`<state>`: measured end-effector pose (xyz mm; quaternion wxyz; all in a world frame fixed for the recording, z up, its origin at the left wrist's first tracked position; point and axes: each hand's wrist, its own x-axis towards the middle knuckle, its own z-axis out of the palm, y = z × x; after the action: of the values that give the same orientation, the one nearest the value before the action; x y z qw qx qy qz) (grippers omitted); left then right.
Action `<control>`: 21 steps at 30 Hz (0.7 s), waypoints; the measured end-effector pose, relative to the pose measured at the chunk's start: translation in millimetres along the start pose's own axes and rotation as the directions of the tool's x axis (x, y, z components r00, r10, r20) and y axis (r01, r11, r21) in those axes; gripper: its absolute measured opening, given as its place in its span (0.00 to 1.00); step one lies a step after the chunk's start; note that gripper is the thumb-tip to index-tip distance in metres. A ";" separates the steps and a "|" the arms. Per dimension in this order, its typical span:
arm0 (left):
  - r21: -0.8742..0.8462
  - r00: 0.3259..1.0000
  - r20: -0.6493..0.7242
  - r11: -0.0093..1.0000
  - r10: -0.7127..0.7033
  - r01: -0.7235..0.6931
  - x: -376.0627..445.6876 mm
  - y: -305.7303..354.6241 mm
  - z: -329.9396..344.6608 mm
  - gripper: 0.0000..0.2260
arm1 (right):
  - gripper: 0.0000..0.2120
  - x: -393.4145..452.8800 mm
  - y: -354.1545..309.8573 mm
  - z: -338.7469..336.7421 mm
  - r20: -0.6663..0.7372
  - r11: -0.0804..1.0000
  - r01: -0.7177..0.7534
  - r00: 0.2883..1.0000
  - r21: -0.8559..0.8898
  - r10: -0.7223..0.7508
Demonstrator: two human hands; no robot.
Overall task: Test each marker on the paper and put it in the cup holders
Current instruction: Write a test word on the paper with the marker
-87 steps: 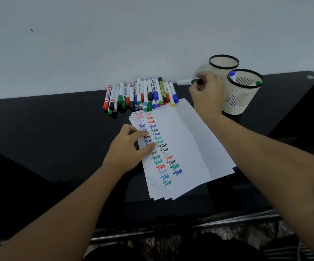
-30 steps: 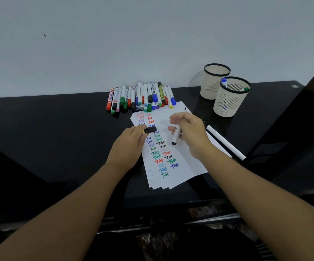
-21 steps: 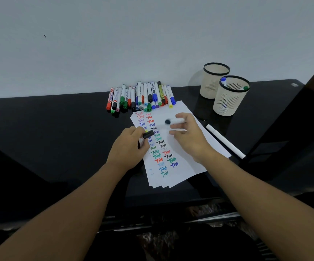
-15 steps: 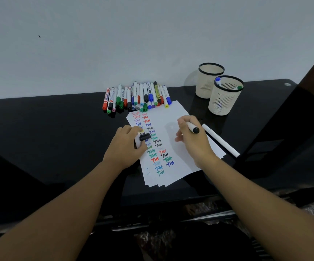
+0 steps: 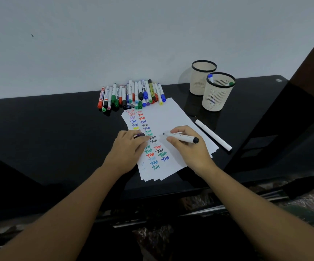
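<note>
My right hand point(image 5: 189, 147) holds an uncapped white marker with a black end point(image 5: 185, 138) in a writing grip, its tip on the white paper point(image 5: 168, 117) beside columns of coloured test marks. My left hand point(image 5: 129, 147) rests on the paper's left side and pinches the marker's black cap point(image 5: 140, 135). A row of several capped markers point(image 5: 131, 95) lies at the paper's far edge. Two cream mesh cup holders stand at the right: the near cup holder point(image 5: 218, 93) contains a blue and a green marker, the far cup holder point(image 5: 202, 79) shows nothing inside.
A white marker point(image 5: 213, 135) lies loose on the black glass table point(image 5: 48, 129) right of the paper. The wall runs along the table's far edge. A dark panel rises at the right.
My right hand carried a marker from the cups to the paper, my left hand pulled off its cap, and the marker flipped so its tip now touches the sheet.
</note>
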<state>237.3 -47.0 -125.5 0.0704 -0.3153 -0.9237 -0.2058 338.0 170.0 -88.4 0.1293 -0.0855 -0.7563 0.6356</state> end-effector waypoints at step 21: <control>0.038 0.982 0.169 0.996 -0.082 0.076 -10.6 12.8 -10.9 0.42 | 0.04 -57.5 10.7 -10.1 0.037 0.961 -0.045 0.998 -0.273 0.058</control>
<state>253.5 -48.3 -114.2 -0.0122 -0.2937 -0.9413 -0.1661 395.5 164.5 -102.3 0.0827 -0.1078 -0.8366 0.5307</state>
